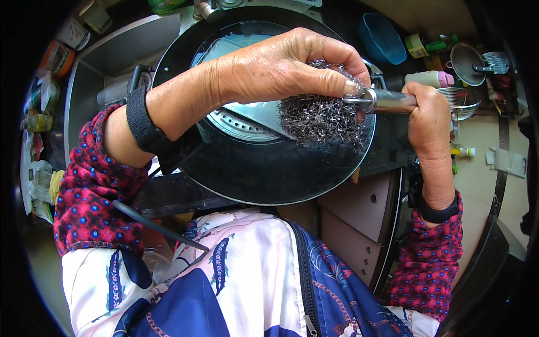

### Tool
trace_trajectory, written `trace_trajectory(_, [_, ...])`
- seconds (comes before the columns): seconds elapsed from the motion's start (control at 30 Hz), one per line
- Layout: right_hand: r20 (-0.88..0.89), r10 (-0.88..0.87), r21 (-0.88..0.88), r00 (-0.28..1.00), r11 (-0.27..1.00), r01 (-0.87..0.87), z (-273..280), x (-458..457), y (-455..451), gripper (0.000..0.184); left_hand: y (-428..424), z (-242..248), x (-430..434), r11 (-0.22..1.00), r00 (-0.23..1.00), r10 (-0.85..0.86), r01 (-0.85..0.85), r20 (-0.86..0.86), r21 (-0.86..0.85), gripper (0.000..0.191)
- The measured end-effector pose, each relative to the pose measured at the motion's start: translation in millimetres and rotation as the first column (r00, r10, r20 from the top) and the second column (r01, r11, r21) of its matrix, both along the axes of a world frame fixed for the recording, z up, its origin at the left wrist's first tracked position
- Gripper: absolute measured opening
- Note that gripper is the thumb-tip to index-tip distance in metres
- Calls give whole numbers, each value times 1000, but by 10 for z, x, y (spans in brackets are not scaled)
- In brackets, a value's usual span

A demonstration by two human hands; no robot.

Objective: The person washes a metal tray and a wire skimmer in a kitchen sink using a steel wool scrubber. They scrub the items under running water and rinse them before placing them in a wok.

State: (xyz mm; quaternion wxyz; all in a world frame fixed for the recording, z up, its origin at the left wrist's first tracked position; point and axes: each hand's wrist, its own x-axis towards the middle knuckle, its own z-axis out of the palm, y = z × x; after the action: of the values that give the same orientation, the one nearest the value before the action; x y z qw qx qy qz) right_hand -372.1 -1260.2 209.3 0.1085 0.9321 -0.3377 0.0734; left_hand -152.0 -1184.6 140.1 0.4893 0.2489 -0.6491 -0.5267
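My left hand (290, 67) grips a tangled steel wool scourer (322, 120) against the near end of a metal tubular handle. Around that metal handle (389, 101), on the right, my right hand (431, 113) is closed. What the handle belongs to is hidden behind the scourer and my fingers. Both hands are above the right side of a large black wok (269, 177). Water lies in the wok, along with a flat metal piece with a row of small holes (240, 126), partly covered by my left forearm.
A steel sink (126, 44) lies to the left, jars beyond it. The wok's side handle (137, 78) juts over the sink's edge. At the upper right are a blue plastic basin (381, 38), a pan lid (466, 63), a slotted turner (494, 63) and a wire strainer (461, 101).
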Motion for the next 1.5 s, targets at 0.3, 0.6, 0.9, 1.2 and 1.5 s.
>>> trace_trajectory(0.3, [136,-8,174,991,985,-16,-80,-30,-48,21,-34,49,10,999,1000,-14,15,-23,38,27])
trace_trajectory(0.6, [164,-20,115,986,993,1,-142,-140,-58,24,-43,35,168,987,1000,28,-27,-7,156,24])
trace_trajectory(0.9, [106,-34,84,994,996,25,-160,-191,-87,17,-137,234,264,975,983,-132,153,-129,161,22])
trace_trajectory(1.2, [-5,16,78,1000,997,-16,-154,-148,-91,12,-233,169,104,938,935,-346,345,-73,-30,17])
trace_trajectory(1.5, [-44,102,-6,994,995,-102,-175,-140,-100,7,-213,213,94,944,952,-64,155,298,-292,17])
